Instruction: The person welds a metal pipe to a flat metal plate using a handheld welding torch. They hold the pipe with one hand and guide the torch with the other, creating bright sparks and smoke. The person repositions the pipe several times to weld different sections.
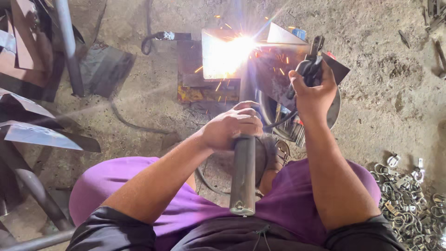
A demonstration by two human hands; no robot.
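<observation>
A person in purple trousers squats on a dusty workshop floor point(381, 107), welding. At nine o'clock, dark sheet-metal offcuts point(42, 135) lie fanned beside a grey pipe point(69, 46) that slants up toward eleven o'clock. A black cable point(134, 124) curls across the dirt from there toward the centre.

Just left of centre, the left hand point(232, 126) is closed around a steel tube point(243, 174), fingers wrapped over its upper part. The tube runs from six o'clock, where its capped end hangs between the knees, up toward twelve o'clock, its far end lost in the glare. At twelve o'clock a white welding arc point(232, 51) blazes against an upright metal plate point(218, 60), throwing orange sparks over the rusty yellow-edged block point(204, 90) below it.

At one o'clock, the right hand point(313, 90) is clenched on a black electrode holder point(309, 65), its tip pointing toward the arc; whether the rod touches the tube cannot be told through the light. A round metal basin point(335, 111) sits behind that wrist. A sandalled foot point(281, 153) shows below the hand.

At four o'clock, a heap of small shiny metal clamps point(409, 195) covers the floor, well apart from both hands
</observation>
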